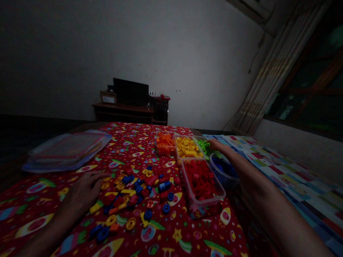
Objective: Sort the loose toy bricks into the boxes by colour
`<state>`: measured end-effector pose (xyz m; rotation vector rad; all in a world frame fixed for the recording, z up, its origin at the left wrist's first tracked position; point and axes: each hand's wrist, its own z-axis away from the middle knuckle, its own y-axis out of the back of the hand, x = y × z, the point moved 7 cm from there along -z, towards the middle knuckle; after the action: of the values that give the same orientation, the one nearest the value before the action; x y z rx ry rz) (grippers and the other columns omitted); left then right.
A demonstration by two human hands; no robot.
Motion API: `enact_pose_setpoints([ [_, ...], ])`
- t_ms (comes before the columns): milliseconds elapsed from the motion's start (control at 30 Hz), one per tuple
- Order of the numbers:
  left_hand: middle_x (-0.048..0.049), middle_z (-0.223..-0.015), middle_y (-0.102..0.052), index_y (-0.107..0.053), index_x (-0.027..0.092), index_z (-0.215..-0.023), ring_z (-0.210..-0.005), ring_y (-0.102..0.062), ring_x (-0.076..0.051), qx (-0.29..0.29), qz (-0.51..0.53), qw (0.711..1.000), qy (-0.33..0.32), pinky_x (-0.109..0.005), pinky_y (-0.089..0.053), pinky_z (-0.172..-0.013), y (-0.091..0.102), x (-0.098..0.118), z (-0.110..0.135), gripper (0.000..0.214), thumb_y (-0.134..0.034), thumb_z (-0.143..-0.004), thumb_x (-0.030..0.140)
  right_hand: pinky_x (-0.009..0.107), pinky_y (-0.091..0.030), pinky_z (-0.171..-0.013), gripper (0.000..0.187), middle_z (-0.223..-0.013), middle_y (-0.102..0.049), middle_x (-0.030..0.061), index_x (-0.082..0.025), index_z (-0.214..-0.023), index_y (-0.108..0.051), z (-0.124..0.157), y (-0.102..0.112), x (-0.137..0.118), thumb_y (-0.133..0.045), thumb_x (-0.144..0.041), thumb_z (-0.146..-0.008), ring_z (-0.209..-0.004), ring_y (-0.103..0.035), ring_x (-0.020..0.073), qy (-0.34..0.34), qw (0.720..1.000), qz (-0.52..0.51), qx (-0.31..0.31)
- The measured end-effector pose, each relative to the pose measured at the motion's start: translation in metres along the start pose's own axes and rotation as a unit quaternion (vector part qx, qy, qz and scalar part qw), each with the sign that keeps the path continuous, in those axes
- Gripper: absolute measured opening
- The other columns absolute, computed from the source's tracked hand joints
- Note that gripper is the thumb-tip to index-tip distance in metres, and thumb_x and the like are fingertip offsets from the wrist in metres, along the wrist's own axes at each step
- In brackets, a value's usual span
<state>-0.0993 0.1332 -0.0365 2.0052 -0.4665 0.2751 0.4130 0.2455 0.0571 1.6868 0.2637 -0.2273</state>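
On the left of the heap of mixed toy building bricks (138, 189), my left hand (85, 189) rests low with its index finger stretched out and thumb apart. Its fingertip is beside a yellow brick piece (106, 178), and nothing shows in its grasp. My right hand (216, 145) reaches across to the container of green bricks (204, 146). Its fingers are dark and partly hidden there, so whether they hold a piece is unclear. Beneath that forearm stands a round tub of blue bricks (223, 169). Red bricks (199, 180) fill the nearest rectangular container.
Containers of yellow bricks (189, 147) and orange bricks (165, 142) stand farther back. Stacked clear lids (66, 150) lie at the left on the red patterned cloth (177, 233). A checkered mattress (292, 167) is at the right, and a desk with a monitor (130, 91) stands by the wall.
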Motion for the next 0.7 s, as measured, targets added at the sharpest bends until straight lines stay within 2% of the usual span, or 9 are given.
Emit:
enact_pose_setpoints([
  [100,-0.0109,-0.103,-0.067,-0.071,0.019,-0.091,-0.098,-0.062,-0.026,-0.005,-0.003,1.000,0.005,-0.037,-0.049,-0.086,0.001,0.003,0.001,0.042,-0.034,-0.078,0.035,0.032,-0.045,-0.086,0.030,-0.109,-0.064,0.0167,-0.014,-0.106,-0.067,-0.002,0.004,0.011,-0.062,-0.012,-0.076,-0.105,-0.058,0.0261,-0.040,0.996,0.084,-0.015],
  [167,-0.0125,-0.105,-0.066,-0.071,0.016,-0.092,-0.099,-0.061,-0.026,-0.020,-0.007,1.000,0.018,-0.037,-0.048,-0.087,0.003,0.007,0.002,0.044,-0.033,-0.079,0.033,0.032,-0.046,-0.081,0.030,-0.106,-0.066,0.0189,-0.011,-0.101,-0.069,-0.003,0.003,0.017,-0.063,-0.011,-0.072,-0.102,-0.060,0.0282,-0.062,0.989,0.129,-0.023],
  [333,-0.0134,-0.104,-0.066,-0.070,0.014,-0.093,-0.098,-0.061,-0.025,-0.034,0.000,0.999,0.036,-0.036,-0.047,-0.089,0.012,0.022,0.005,0.045,-0.032,-0.078,0.032,0.026,-0.044,-0.063,0.012,-0.075,-0.069,0.0160,-0.009,-0.078,-0.073,-0.012,-0.014,0.018,-0.063,-0.010,-0.072,-0.074,-0.065,0.0209,-0.072,0.978,0.182,-0.072],
  [433,-0.0122,-0.103,-0.066,-0.070,0.015,-0.092,-0.098,-0.061,-0.024,-0.018,0.010,0.999,0.044,-0.036,-0.048,-0.088,0.016,0.024,0.006,0.044,-0.032,-0.079,0.033,0.027,-0.043,-0.063,0.014,-0.077,-0.068,0.0191,-0.007,-0.078,-0.073,-0.019,-0.014,0.008,-0.059,-0.007,-0.075,-0.077,-0.065,0.0230,-0.053,0.981,0.181,-0.051],
  [567,-0.0122,-0.104,-0.067,-0.068,0.014,-0.098,-0.100,-0.061,-0.024,0.010,0.025,0.999,0.034,-0.036,-0.047,-0.091,0.015,0.025,0.008,0.046,-0.031,-0.081,0.034,0.028,-0.041,-0.070,0.025,-0.094,-0.066,0.0259,-0.002,-0.094,-0.071,-0.020,-0.002,-0.010,-0.050,-0.005,-0.080,-0.092,-0.063,0.0282,-0.023,0.983,0.181,-0.001],
  [700,-0.0112,-0.111,-0.067,-0.067,0.015,-0.103,-0.104,-0.060,-0.024,-0.003,0.051,0.999,-0.004,-0.039,-0.046,-0.094,0.008,0.032,0.007,0.045,-0.032,-0.083,0.034,0.026,-0.039,-0.066,0.026,-0.093,-0.068,0.0204,-0.007,-0.097,-0.070,-0.007,0.009,-0.048,-0.049,-0.009,-0.082,-0.084,-0.063,0.0236,0.054,0.982,0.179,0.036],
])
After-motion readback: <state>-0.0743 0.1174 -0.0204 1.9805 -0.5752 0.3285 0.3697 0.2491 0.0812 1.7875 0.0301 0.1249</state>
